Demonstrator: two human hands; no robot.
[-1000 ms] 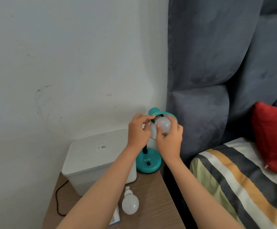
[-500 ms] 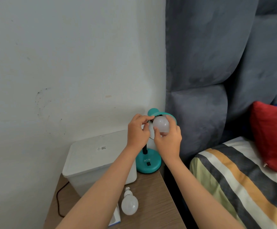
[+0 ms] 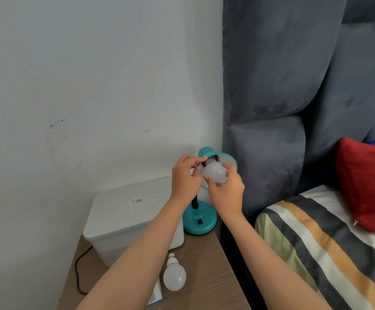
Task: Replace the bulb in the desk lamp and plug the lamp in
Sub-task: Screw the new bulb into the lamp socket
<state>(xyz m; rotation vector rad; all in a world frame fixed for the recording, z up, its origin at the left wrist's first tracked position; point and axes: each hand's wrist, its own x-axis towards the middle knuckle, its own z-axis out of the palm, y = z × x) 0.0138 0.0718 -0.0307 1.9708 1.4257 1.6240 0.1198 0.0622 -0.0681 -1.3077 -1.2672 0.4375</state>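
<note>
A teal desk lamp (image 3: pixel 201 219) stands at the back right of a wooden bedside table (image 3: pixel 206 276), its shade (image 3: pixel 225 158) tipped toward me. A white bulb (image 3: pixel 215 172) sits with its neck at the socket inside the shade. My right hand (image 3: pixel 225 193) cups this bulb from below, fingers curled round it. My left hand (image 3: pixel 185 177) grips the left rim of the shade near the socket. A second white bulb (image 3: pixel 174 276) lies on the table in front, screw base pointing away.
A white lidded box (image 3: pixel 126 215) fills the table's back left, against the wall. A black cord (image 3: pixel 78 271) runs down the table's left side. A small carton (image 3: pixel 156 294) pokes out under my left forearm. Right: a grey padded headboard (image 3: pixel 282 108), striped bedding (image 3: pixel 316 242), red pillow (image 3: pixel 365 186).
The bulb's neck now shows more clearly at the socket, and my right hand's fingers have shifted round the bulb. My left hand stays on the shade.
</note>
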